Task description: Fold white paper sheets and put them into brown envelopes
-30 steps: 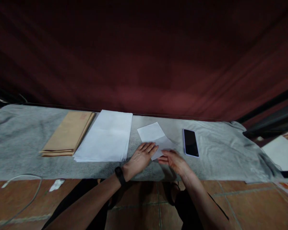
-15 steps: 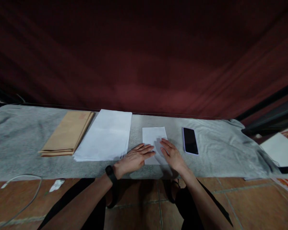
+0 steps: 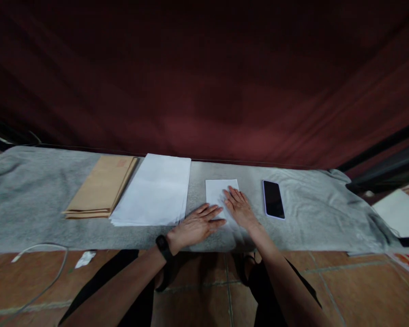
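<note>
Small white paper sheet (image 3: 214, 187) lies flat on grey cloth (image 3: 313, 218), approx. centre, btwn the white paper stack (image 3: 158, 190) on its L & the smartphone (image 3: 273, 200) on its R; apart from both. Can't tell no. of layers in it.

L hand (image 3: 198, 224): open, palm down, fingers extended, tips on the sheet's near L part; nothing gripped. Black wristband (image 3: 163, 246) on L wrist. R hand (image 3: 239, 206): also open & palm down, fingers out straight, laid over the sheet's R side, tips nearer the far edge than L's; no grip either. Hands close tog., not touching.

Stack: large sheets, near edges slightly uneven, L hand just beside its near R corner. Brown kraft envelopes (image 3: 100, 184) piled next to stack, far L, faint reddish print nr top. Phone: screen up & dark, pale purple case, R of R hand, not touched.

Dark red curtain (image 3: 204, 104) behind. Tiled floor (image 3: 344, 290) below w/ white cable (image 3: 62, 269) & crumpled white scrap (image 3: 85, 259), lower L.
</note>
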A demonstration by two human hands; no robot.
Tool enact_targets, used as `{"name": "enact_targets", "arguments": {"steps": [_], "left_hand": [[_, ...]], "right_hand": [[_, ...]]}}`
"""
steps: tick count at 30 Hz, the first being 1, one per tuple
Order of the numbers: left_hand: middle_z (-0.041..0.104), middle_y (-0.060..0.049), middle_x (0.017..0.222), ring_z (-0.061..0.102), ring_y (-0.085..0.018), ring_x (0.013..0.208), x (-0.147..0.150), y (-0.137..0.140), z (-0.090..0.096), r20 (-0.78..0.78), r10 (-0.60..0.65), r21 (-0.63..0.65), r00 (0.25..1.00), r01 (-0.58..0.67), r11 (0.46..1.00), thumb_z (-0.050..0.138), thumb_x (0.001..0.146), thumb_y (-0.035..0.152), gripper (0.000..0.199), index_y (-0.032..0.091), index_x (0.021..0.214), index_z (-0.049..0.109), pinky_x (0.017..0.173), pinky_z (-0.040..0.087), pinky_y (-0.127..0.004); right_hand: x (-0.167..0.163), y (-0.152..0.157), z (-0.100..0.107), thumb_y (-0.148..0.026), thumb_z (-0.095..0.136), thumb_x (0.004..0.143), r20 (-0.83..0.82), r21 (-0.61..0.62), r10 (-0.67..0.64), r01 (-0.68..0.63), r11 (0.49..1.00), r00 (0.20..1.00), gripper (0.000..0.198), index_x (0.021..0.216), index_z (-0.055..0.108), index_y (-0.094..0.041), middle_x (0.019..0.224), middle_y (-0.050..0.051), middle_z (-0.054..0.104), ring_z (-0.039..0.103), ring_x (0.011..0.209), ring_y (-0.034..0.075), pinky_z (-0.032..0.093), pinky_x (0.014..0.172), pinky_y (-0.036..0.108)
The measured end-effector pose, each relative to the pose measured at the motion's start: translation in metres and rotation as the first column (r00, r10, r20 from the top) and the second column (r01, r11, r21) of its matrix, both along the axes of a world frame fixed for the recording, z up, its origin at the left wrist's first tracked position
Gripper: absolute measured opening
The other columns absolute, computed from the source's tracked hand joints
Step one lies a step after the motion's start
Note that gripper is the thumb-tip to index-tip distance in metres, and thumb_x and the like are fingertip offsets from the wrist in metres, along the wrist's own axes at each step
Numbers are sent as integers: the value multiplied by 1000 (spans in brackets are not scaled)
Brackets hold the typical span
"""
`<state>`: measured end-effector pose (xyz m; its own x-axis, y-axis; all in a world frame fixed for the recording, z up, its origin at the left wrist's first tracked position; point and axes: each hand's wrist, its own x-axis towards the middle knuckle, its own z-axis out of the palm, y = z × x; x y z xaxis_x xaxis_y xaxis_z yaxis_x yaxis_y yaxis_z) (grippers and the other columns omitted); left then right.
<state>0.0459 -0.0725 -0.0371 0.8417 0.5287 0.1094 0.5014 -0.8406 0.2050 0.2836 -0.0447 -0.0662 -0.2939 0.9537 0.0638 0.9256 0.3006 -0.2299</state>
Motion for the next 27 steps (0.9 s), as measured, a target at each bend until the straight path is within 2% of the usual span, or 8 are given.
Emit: {"name": "enact_targets", "arguments": {"steps": [6, 8, 11, 14, 22, 27], "left_hand": [[38, -5, 161, 34, -22, 148, -1, -3, 1, -16, -8, -9, 1000, 8, 1000, 57, 97, 32, 49, 33, 145, 50, 124, 17, -42], [39, -5, 160, 34, -24, 148, -1, -4, 1, -2, -11, -11, 1000, 10, 1000, 59, 95, 33, 51, 32, 145, 49, 123, 17, -43], [51, -8, 151, 42, -25, 143, 1, -6, 1, 32, -8, 8, 999, 7, 1000, 60, 94, 35, 45, 28, 138, 56, 123, 19, -45], [57, -9, 143, 47, -25, 137, 3, -9, 0, 50, -14, 40, 999, 12, 999, 60, 93, 33, 40, 23, 132, 60, 123, 21, -44], [56, -9, 146, 45, -23, 140, 9, -17, -5, 17, -2, 88, 1000, 0, 996, 50, 99, 26, 41, 21, 139, 53, 122, 22, -40], [49, -8, 153, 41, -20, 144, 8, -16, -10, 47, 9, 31, 999, -10, 999, 40, 104, 27, 41, 22, 143, 50, 123, 21, -39]], "right_hand": [[-6, 3, 1, -41, 23, 107, -6, 29, -71, 71, 997, 997, 54, 154, 40, -20, 163, 8, 31, 28, 151, 25, 23, 123, 48], [-13, -2, 1, -41, 22, 107, -31, 34, -20, 21, 999, 999, 55, 155, 37, -20, 163, 8, 31, 26, 152, 24, 23, 123, 48], [-23, -9, -1, -40, 23, 107, -52, 19, 105, -104, 994, 993, 54, 156, 35, -21, 164, 7, 28, 23, 153, 23, 21, 124, 48], [-28, -13, -4, -40, 23, 107, -47, -3, 152, -152, 988, 987, 54, 155, 36, -22, 165, 7, 26, 22, 153, 22, 19, 125, 48], [-29, 3, -5, -42, 23, 107, -49, -7, 92, -92, 996, 995, 53, 155, 36, -24, 166, 6, 24, 22, 153, 23, 20, 125, 47], [-27, 10, -4, -39, 30, 106, -82, 16, 43, -42, 999, 996, 51, 152, 43, -23, 164, 8, 29, 26, 152, 26, 23, 124, 49]]}}
